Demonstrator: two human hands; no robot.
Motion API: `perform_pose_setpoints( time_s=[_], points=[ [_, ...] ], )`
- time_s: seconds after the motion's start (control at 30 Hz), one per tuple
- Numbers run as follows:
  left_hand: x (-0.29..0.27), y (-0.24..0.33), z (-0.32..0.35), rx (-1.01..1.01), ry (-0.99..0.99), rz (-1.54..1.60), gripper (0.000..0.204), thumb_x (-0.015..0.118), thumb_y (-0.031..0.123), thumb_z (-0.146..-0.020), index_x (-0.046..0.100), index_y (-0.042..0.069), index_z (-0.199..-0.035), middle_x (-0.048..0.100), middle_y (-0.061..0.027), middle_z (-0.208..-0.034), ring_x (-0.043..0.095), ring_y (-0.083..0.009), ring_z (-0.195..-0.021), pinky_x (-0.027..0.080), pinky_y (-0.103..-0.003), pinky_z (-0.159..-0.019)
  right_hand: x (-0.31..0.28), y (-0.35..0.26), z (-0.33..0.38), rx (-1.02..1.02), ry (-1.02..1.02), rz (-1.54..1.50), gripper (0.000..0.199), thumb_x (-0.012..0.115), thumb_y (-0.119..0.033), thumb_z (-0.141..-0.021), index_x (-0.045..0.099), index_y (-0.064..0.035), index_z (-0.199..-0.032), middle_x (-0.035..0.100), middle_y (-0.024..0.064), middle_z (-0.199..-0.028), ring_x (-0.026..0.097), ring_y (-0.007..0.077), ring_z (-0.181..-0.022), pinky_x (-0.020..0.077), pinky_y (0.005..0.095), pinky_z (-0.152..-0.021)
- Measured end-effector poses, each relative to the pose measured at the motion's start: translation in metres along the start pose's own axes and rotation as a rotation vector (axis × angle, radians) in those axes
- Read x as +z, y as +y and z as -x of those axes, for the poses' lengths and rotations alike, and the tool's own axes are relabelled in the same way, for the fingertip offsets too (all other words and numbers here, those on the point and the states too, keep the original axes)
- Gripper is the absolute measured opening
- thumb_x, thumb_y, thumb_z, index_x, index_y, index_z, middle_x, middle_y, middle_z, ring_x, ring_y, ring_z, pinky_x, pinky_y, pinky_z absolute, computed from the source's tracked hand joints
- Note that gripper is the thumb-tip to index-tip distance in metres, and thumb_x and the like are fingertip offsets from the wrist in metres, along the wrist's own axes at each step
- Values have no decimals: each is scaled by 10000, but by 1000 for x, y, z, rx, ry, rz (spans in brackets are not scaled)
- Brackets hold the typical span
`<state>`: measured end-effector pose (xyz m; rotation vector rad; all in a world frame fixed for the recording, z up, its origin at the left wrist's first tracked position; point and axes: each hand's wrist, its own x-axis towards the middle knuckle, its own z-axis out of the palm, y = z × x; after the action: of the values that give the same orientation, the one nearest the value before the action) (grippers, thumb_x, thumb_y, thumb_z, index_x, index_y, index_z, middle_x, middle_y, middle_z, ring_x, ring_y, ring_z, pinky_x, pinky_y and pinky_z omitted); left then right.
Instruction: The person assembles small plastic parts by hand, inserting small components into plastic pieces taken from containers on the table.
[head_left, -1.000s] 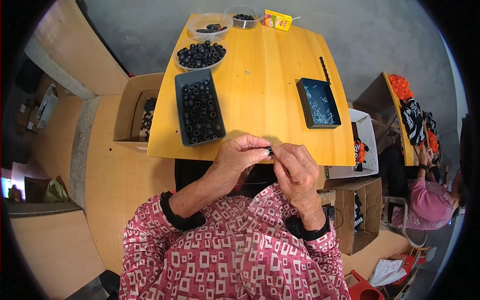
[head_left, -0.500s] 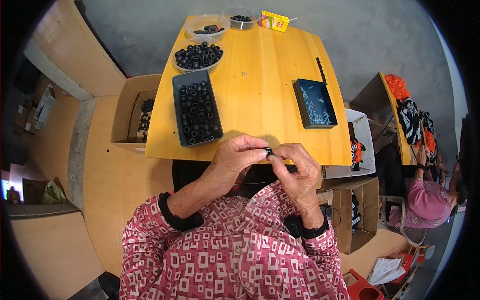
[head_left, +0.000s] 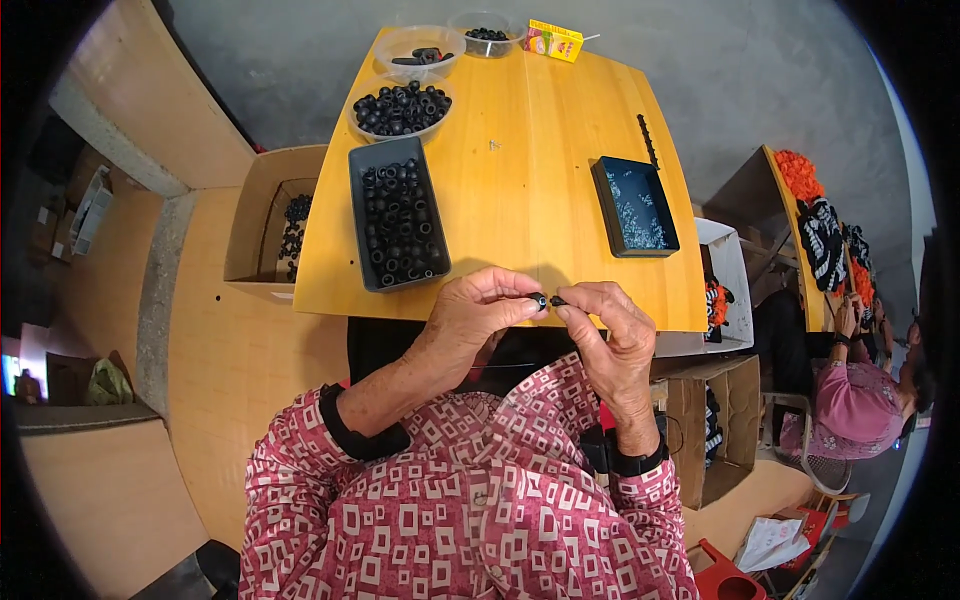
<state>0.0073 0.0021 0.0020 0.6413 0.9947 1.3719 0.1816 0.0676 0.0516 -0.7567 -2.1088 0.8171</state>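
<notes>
The yellow wooden desk (head_left: 520, 200) ends just under the work, so its near edge looks like the main hazard: anything let go there could roll off toward the lap or the floor. The long dark tray (head_left: 385, 153), heaped with black ring-shaped pieces, stands near the left edge by the near-left corner; a forearm swung wide could, I judge, catch its rim and spill some. The shallow dark tray (head_left: 650, 185) sits toward the right edge, its bits tiny, clear and loose (light enough, by the look of them, to scatter at a bump). Both hands meet at the middle of the near edge. The left hand (head_left: 475, 310) has thumb and forefinger pinching a black ringed piece (head_left: 541, 300), its pale-rimmed end turned to the right; the right hand (head_left: 610, 325) pinches a small dark piece (head_left: 557, 300) at the fingertips, just beside the first and seemingly not touching it, though the shape is too small to make out. Both grips are narrow and take in little surface, so a slick side, uneven pressure or a crooked meeting of the two could make either one pop out.
</notes>
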Motion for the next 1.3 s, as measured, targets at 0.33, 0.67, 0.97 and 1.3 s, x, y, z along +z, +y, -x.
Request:
perform_pose_setpoints(
  time_s=[0.33, 0.67, 0.97, 1.3],
  points=[
    [0, 4, 1, -40, -14, 12, 172, 653, 44, -936, 629, -24, -1093, 672, -87, -1039, 658, -144, -952, 546, -275, -867, 6, 3, 0, -45, -27, 81, 140, 701, 30, -848, 702, 11, -987, 681, 124, -899, 678, 231, -814, 550, 302, -714],
    [-7, -12, -7, -62, -109, 342, 286, 602, 35, -962, 542, -32, -1233, 558, -122, -1195, 598, -220, -1135, 496, -354, -1045, 2, 0, -2, -24, -19, 84, 125, 691, 29, -856, 689, 9, -979, 665, 130, -895, 670, 232, -809, 544, 302, -710],
    [-4, -4, -3, -26, -131, 160, 279, 606, 27, -958, 556, -38, -1226, 579, -114, -1206, 599, -189, -1118, 517, -341, -1022, 1, -4, -2, -76, -39, 154, 146, 698, 31, -838, 692, 9, -981, 667, 134, -896, 678, 247, -824, 551, 320, -720],
    [-10, -9, -7, -65, -176, 386, 252, 612, 30, -956, 577, -4, -1203, 588, -90, -1183, 604, -206, -1121, 496, -380, -1056, -4, -5, -2, 22, 25, -34, 130, 707, 33, -827, 695, 27, -956, 678, 120, -911, 669, 204, -834, 527, 287, -726]
  ],
)
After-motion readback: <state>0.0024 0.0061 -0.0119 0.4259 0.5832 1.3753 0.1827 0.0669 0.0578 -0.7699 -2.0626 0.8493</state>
